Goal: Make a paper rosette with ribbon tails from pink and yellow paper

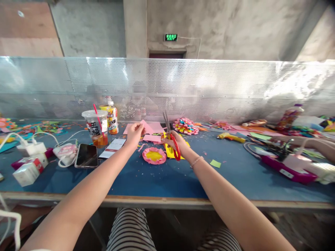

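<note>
My left hand (135, 135) pinches a piece of pink paper (147, 127) above the blue tabletop. More pink paper (156, 126) lies flat behind it. In my right hand (180, 143) is a pair of scissors (177, 148) with red handles, its metal blades pointing up and away from me. A round paper piece (154, 155) with a pink ruffled rim and a yellow centre lies between my forearms. Yellow paper (170, 152) rests partly under my right hand. Just beyond stands a layered multicoloured paper flower (185, 126).
At left are a lidded cup with a straw (95, 127), a bottle (112, 118), a phone (87, 155) and white chargers. To the right lie a yellow glue gun (231, 137) and a purple power strip (289, 169), near another person's arm (311, 143). A perforated metal panel (167, 87) borders the back.
</note>
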Available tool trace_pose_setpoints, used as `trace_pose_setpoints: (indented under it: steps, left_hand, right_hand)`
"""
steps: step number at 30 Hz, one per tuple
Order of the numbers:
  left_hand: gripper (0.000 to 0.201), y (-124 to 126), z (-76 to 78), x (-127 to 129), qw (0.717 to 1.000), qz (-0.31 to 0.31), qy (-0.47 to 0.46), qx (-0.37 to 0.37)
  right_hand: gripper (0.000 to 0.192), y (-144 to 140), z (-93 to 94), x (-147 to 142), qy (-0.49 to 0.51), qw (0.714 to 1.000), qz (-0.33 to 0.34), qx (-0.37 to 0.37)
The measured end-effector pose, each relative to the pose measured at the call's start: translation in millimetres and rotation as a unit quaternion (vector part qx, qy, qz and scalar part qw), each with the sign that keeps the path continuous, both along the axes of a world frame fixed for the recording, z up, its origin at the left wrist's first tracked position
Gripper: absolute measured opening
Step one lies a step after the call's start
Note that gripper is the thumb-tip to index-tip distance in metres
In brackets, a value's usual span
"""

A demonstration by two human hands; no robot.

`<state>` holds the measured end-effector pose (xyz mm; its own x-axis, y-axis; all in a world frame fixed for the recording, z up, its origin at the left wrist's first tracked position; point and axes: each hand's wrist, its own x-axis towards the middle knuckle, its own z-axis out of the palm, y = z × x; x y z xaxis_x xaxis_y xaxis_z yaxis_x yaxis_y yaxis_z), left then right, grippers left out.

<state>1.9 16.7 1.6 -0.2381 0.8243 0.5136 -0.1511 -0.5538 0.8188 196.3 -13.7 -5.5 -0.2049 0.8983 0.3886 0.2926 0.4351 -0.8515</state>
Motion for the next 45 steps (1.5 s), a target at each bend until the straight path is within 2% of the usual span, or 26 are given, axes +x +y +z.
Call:
trace_pose_setpoints:
  steps: [3,6,11,21,25,30,45]
  left_hand:
    - [0.023,-8.9,-5.3,13.2,0.999,-0.048,0.012,-0.012]
    - [0.023,-17.5,-8.1,24.9,0.996,-0.084,0.013,-0.026]
    - [0.023,-24.9,-8.7,33.1,0.994,-0.104,0.011,-0.032]
    - [0.025,-19.0,-5.4,24.2,0.997,-0.080,-0.006,-0.021]
    - [0.025,-20.9,-6.3,26.7,0.996,-0.090,-0.011,-0.026]
    - [0.025,-22.2,-7.7,30.0,0.994,-0.104,-0.010,-0.029]
    - [0.020,-21.8,-8.0,32.0,0.995,-0.090,-0.034,-0.022]
  right_hand:
    - [0.040,-4.0,0.3,-9.1,0.121,0.992,0.026,-0.020]
    - [0.040,-8.1,2.6,-13.6,0.162,0.986,0.026,-0.021]
    - [0.034,-10.5,6.2,-12.0,0.141,0.990,0.020,-0.019]
    - [0.034,-11.5,6.5,-12.8,0.156,0.987,0.033,-0.018]
    - [0.037,-11.1,6.2,-12.3,0.149,0.988,0.036,-0.015]
    - [0.036,-12.0,7.7,-12.4,0.127,0.992,0.010,-0.015]
    - [0.033,-13.5,11.7,-11.2,0.119,0.992,0.043,-0.020]
